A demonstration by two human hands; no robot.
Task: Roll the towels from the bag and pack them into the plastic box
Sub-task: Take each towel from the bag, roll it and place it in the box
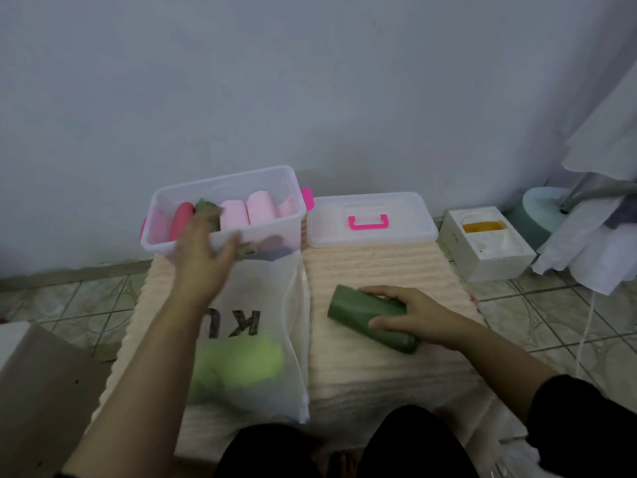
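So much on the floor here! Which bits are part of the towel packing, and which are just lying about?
Part of the job:
- plastic box with rolled towels
- green rolled towel, held by the right hand
- bag with a lime towel
- left hand, open, by the box
- lid

Lying about:
- white box
- white cloth

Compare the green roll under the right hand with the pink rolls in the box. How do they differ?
The green roll lies on the beige mat, outside the plastic box; the pink rolls are already packed inside. The green roll is dark and gripped by the right hand; the pink rolls are pale and untouched. Both are rolled towels.
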